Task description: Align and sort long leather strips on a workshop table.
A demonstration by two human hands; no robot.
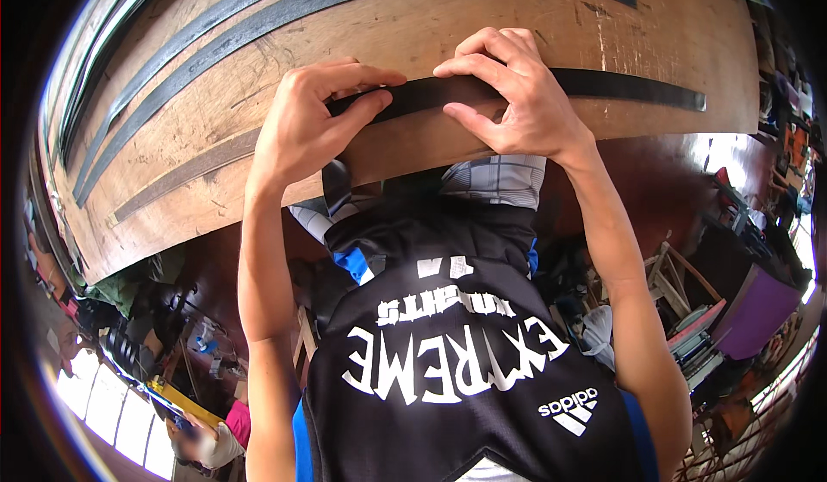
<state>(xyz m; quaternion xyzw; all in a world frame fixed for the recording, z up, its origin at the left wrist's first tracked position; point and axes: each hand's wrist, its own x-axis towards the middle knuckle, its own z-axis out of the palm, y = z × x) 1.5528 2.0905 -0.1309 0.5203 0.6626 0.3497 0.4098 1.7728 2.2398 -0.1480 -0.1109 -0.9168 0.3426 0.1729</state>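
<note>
A long black strip (633,86), leather-like, lies across the near part of the wooden table. My left hand (314,116) has its thumb and forefinger closed about the strip, and its other fingers are curled out of sight. To the right, my right hand (521,99) arches over the same strip, thumb and fingers apart at its two edges. A dark end piece (337,187) hangs over the table's near edge below my left wrist; whether it joins the strip is hidden. Left of that wrist lies a flat brown strip (185,172).
Several long dark strips (284,21) curve across the far side of the wooden table (551,30), with more bundled at the left. Below the near edge is my lap. A purple panel (758,311) and wooden frames stand at right. Another person (215,443) is at lower left.
</note>
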